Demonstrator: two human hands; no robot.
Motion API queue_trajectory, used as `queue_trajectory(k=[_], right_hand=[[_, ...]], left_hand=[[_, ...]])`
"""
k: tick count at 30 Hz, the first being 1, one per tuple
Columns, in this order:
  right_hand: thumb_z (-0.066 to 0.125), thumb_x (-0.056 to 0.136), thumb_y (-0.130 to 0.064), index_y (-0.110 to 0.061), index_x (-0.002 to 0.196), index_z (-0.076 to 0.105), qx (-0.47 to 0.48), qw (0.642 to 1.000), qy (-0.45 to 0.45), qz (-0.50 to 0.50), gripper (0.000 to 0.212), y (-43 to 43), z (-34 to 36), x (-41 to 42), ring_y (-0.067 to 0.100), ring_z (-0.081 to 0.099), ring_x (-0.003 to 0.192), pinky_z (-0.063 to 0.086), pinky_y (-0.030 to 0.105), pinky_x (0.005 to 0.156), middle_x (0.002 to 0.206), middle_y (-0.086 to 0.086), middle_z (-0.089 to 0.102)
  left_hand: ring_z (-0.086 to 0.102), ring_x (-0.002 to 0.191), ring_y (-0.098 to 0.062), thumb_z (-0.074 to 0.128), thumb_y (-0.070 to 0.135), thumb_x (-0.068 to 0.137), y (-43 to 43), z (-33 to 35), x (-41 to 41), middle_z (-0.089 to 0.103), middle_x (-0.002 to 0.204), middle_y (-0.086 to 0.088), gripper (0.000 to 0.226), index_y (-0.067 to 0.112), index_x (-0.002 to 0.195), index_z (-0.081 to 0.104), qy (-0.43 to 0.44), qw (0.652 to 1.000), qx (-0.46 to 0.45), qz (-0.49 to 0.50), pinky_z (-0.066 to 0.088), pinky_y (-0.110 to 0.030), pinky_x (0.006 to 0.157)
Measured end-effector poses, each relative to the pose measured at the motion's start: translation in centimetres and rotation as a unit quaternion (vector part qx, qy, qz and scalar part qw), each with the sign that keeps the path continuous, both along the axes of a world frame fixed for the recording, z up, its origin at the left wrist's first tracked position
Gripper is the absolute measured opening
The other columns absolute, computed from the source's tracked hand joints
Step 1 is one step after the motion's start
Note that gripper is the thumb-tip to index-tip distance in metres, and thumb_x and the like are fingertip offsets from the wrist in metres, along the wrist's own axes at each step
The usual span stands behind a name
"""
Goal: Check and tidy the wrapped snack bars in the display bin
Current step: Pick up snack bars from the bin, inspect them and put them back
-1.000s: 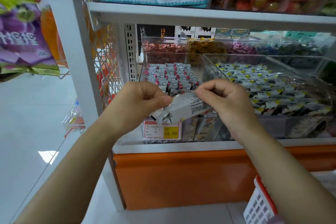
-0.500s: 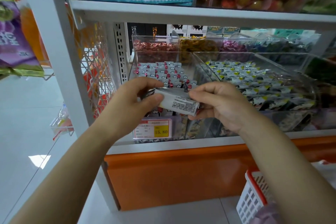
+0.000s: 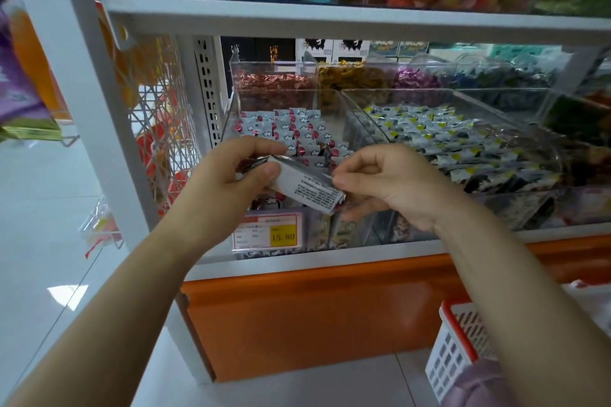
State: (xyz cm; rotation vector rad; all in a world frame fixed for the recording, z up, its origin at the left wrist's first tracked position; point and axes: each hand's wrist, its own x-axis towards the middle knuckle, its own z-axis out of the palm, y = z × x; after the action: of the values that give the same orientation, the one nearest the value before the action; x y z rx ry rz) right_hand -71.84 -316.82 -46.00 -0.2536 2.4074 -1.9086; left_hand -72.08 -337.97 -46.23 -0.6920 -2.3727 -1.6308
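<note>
Silver foil was pinched at both ends: the left hand [image 3: 231,175] held one end of the snack bar [image 3: 305,188], the right hand [image 3: 385,182] the other, printed back facing up, just before the display bin [image 3: 334,129]. It seemed the checking step; next the bar should go back among the rows.

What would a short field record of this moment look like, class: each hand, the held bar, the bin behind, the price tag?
display bin: clear, holds rows of pink-marked wrapped bars
snack bar: held before the display bin, printed side facing the camera
left hand: pinches the snack bar's upper left end
right hand: pinches its lower right end
price tag: on the bin's front, reads 15.80
</note>
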Motion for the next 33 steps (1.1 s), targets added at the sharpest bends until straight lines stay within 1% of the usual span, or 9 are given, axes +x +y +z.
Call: queue_trajectory(k=[5, 11, 16, 20, 24, 26, 28, 30, 33], right_hand=[[0.061, 0.088, -0.008, -0.008, 0.081, 0.066, 0.103, 0.989, 0.103, -0.02, 0.008, -1.0, 0.0, 0.4, 0.02, 0.07, 0.073, 0.06, 0.033, 0.063, 0.087, 0.009, 0.068], [0.057, 0.091, -0.009, -0.01, 0.086, 0.066, 0.145, 0.981, 0.131, -0.002, 0.01, -1.0, 0.4, 0.5, 0.016, 0.069, 0.076, 0.059, 0.025, 0.063, 0.091, 0.006, 0.067], [0.055, 0.091, -0.006, -0.009, 0.086, 0.065, 0.13, 0.981, 0.14, 0.027, 0.012, -0.7, 0.4, 0.5, 0.018, 0.067, 0.079, 0.055, 0.019, 0.06, 0.093, 0.011, 0.066], [0.057, 0.09, -0.018, -0.017, 0.087, 0.067, 0.084, 0.983, 0.165, -0.011, 0.01, -0.9, 0.1, 0.4, 0.017, 0.068, 0.076, 0.059, 0.028, 0.063, 0.092, 0.008, 0.066], [0.065, 0.072, -0.044, -0.023, 0.117, 0.06, 0.098, 0.975, 0.197, -0.034, 0.05, -2.1, -0.5, 0.4, 0.009, 0.063, 0.099, 0.052, 0.027, 0.086, 0.114, -0.004, 0.058], [0.071, 0.077, -0.031, -0.02, 0.124, 0.057, 0.117, 0.959, 0.244, -0.083, 0.05, -2.6, -0.7, 0.2, 0.013, 0.059, 0.105, 0.05, 0.031, 0.092, 0.115, -0.003, 0.057], [0.067, 0.083, -0.018, -0.017, 0.123, 0.058, 0.041, 0.955, 0.251, -0.152, 0.041, -2.6, -0.7, -0.2, 0.015, 0.064, 0.089, 0.056, 0.028, 0.079, 0.105, 0.001, 0.063], [0.066, 0.084, -0.015, -0.014, 0.115, 0.059, -0.045, 0.946, 0.238, -0.215, 0.031, -2.0, -0.4, -0.5, 0.014, 0.067, 0.082, 0.056, 0.023, 0.067, 0.097, 0.002, 0.065], [0.069, 0.083, -0.013, -0.019, 0.093, 0.055, -0.048, 0.922, 0.258, -0.285, 0.018, -1.2, -0.2, -1.2, 0.023, 0.066, 0.085, 0.057, 0.031, 0.069, 0.091, 0.005, 0.065]], left_hand=[[0.066, 0.078, 0.001, 0.049, 0.013, 0.093, -0.2, 0.2, 0.0, 0.067, 0.092, 0.006, 0.022, 0.031, 0.099, 0.061, -0.008, 1.0, 0.022, 0.015, 0.047, -0.005, 0.064], [0.066, 0.08, -0.002, 0.047, 0.012, 0.094, -0.3, 0.3, 0.1, 0.067, 0.091, 0.005, 0.024, 0.031, 0.1, 0.06, -0.013, 0.999, 0.02, 0.021, 0.049, -0.007, 0.066], [0.066, 0.078, -0.001, 0.047, 0.011, 0.093, -0.5, 0.4, 0.1, 0.069, 0.085, 0.01, 0.026, 0.03, 0.103, 0.062, -0.021, 0.999, 0.036, 0.017, 0.048, -0.007, 0.064], [0.068, 0.077, -0.004, 0.048, 0.009, 0.094, -0.1, 0.0, -0.4, 0.069, 0.087, 0.004, 0.022, 0.02, 0.105, 0.064, -0.034, 0.994, 0.086, 0.051, 0.05, -0.009, 0.065], [0.069, 0.083, -0.009, 0.048, 0.012, 0.095, 0.7, -0.1, -1.0, 0.069, 0.094, -0.002, 0.02, 0.011, 0.106, 0.065, -0.032, 0.982, 0.142, 0.121, 0.054, -0.015, 0.069], [0.069, 0.083, -0.01, 0.049, 0.014, 0.095, 1.2, 0.0, -1.0, 0.07, 0.093, -0.002, 0.018, 0.015, 0.097, 0.067, -0.041, 0.978, 0.171, 0.116, 0.055, -0.018, 0.067], [0.068, 0.084, -0.009, 0.047, 0.018, 0.096, 1.7, 0.2, -1.0, 0.07, 0.089, 0.005, 0.02, 0.025, 0.092, 0.066, -0.03, 0.979, 0.173, 0.105, 0.056, -0.02, 0.067], [0.062, 0.098, -0.008, 0.046, 0.024, 0.097, 1.6, 0.1, -1.5, 0.067, 0.108, 0.01, 0.024, 0.023, 0.113, 0.063, 0.058, 0.985, 0.052, 0.156, 0.052, -0.021, 0.08], [0.043, 0.126, -0.021, 0.045, 0.025, 0.096, 1.4, -0.3, -2.7, 0.053, 0.134, -0.003, 0.038, 0.014, 0.131, 0.052, 0.215, 0.922, -0.247, 0.209, 0.03, -0.032, 0.105]])
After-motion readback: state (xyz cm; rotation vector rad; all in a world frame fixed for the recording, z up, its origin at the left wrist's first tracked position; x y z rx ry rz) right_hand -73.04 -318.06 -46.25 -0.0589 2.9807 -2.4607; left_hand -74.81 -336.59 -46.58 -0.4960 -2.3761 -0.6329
